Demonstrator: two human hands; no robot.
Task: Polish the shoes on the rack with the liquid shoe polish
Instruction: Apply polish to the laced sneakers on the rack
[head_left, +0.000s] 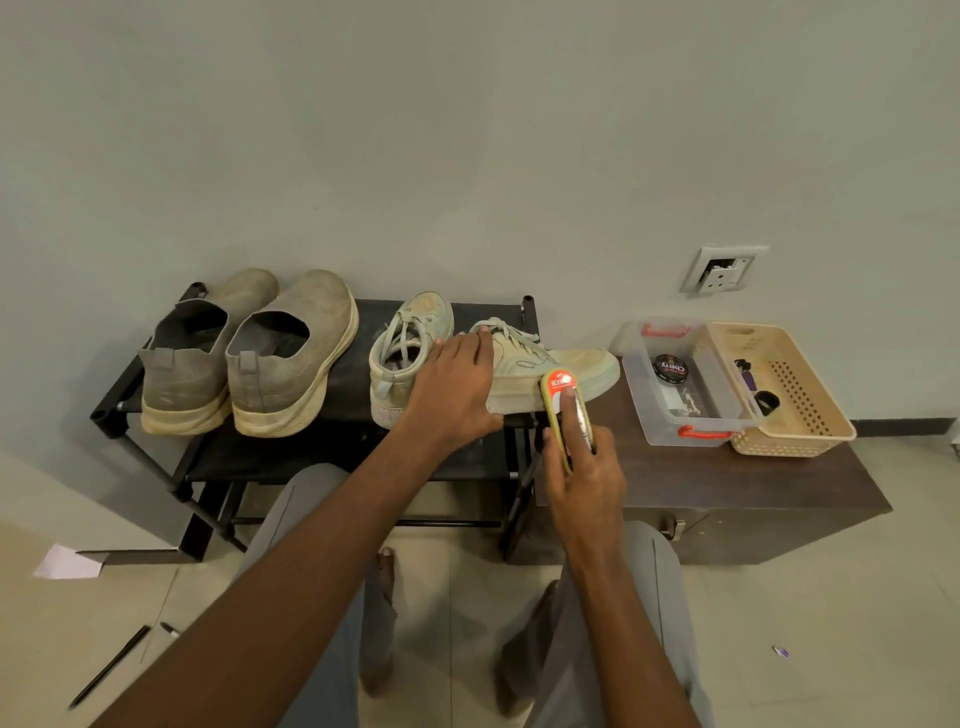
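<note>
The person sits facing the low black metal-framed shoe rack (332, 384), steadying a pale green lace-up sneaker (550, 366) that lies crosswise at the rack's right end, its toe poking out over the dark brown wooden surface (727, 483) beside it. The left hand (457, 384) lies flat over the sneaker's laces and collar, fingers straight and pressing down rather than curled round anything. The right hand (582, 467) grips the liquid shoe polish, a slim applicator with a yellow sponge edge and red top (563, 410), index finger laid along its back, and its sponge tip meets the near side of the sneaker at the sole line.

To do this stroke well, I'd say keep the left palm firm so the shoe can't skid off the edge, and draw the sponge along the side in long even passes with light pressure (too hard a squeeze would likely flood polish into the seams). The matching sneaker (408, 353) stands just behind, and a pair of grey slip-on shoes with cream soles (249, 358) waits at the rack's left end. A clear plastic box with red clips (675, 395) and a beige perforated basket (789, 395) sit well to the right.
</note>
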